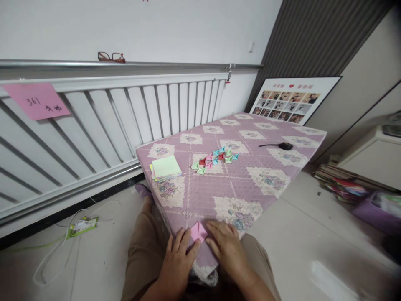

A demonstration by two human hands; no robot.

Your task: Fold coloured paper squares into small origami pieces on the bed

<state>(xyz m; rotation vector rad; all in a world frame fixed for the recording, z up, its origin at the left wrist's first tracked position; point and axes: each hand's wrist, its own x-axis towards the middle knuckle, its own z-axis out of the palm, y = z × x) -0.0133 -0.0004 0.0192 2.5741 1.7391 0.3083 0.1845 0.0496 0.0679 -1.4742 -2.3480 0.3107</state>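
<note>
"What's on the table?"
"A mauve floral cloth, and at the near corner a folded pink paper."
"And farther off?"
"Square sheets stacked on the left, small coloured paper folds clustered mid-table, a black long-handled object to the right."

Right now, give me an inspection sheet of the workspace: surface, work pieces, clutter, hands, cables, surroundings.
Surface: purple floral tablecloth.
Job's things: folded pink paper between the hands; paper stack at left; cluster of small folded paper pieces farther in.
Clutter: black long-handled object, far right.
Hands: left hand and right hand at the near corner, thumbs at the pink paper.
Cables: white cable and power strip on the floor, left.
Surroundings: radiator; glasses at the pipe above it; photo board at the far end.
</note>
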